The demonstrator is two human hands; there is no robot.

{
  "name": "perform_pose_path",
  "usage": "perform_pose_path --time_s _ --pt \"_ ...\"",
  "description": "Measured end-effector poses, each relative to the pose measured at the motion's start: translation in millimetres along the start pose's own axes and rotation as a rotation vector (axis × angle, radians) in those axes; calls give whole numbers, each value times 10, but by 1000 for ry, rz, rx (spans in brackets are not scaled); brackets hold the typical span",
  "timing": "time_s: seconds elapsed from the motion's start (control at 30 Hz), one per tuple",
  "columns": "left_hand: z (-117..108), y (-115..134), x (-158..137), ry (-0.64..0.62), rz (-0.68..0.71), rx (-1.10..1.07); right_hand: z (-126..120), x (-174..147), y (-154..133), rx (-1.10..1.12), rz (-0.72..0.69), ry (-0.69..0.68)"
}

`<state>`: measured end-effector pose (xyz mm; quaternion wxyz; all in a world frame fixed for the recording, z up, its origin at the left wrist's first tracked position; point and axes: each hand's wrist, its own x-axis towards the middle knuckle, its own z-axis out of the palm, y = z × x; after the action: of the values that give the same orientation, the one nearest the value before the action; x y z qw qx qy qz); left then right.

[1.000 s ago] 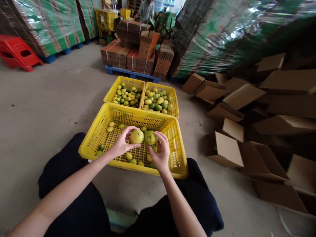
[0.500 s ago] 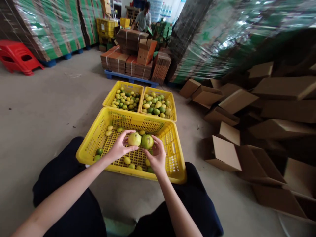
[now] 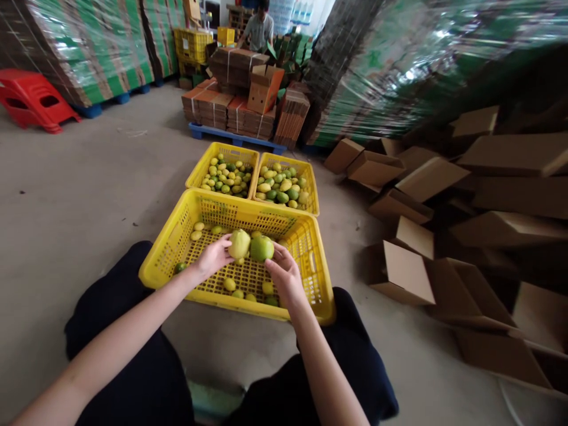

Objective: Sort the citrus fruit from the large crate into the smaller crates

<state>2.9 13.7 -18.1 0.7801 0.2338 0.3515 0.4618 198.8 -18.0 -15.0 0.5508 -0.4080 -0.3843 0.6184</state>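
Over the near yellow crate [image 3: 239,207] I hold one lemon in each hand. My left hand [image 3: 215,257] is closed on a large pale yellow-green lemon [image 3: 239,244], gripping it from the left. In my right hand [image 3: 287,273] is a greener lemon [image 3: 261,248], held by the fingertips from its right side. The two fruits are side by side, nearly touching. Below them, several smaller lemons [image 3: 229,284] lie scattered on the perforated crate floor, some partly hidden behind my hands.
Beyond the near crate stand two yellow crates, a left one [image 3: 191,177] and a right one [image 3: 314,195], holding many lemons. Open cardboard boxes [image 3: 406,272] are heaped at right. Flattened cartons [image 3: 206,109] sit on a blue pallet; a person [image 3: 260,32] is behind them. A red stool [image 3: 38,100] stands left.
Both lemons have been turned in my fingers, and the right one shows a smoother green side. My hands have shifted slightly, and the camera view has moved a little.
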Motion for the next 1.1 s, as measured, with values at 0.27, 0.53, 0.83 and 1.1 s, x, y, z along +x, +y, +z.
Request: perform_pose_path --time_s 0.27,0.53,0.83,1.1 --pt "5 -192 -16 61 57 311 90 -19 148 -127 59 -14" --pt "106 -132 -76 142 130 520 155 -49 216 -27 161 110" --pt "58 -156 -34 258 -4 224 152 -39 224 -98 41 111" --pt "124 59 -84 109 -139 -253 111 48 266 180 157 117"
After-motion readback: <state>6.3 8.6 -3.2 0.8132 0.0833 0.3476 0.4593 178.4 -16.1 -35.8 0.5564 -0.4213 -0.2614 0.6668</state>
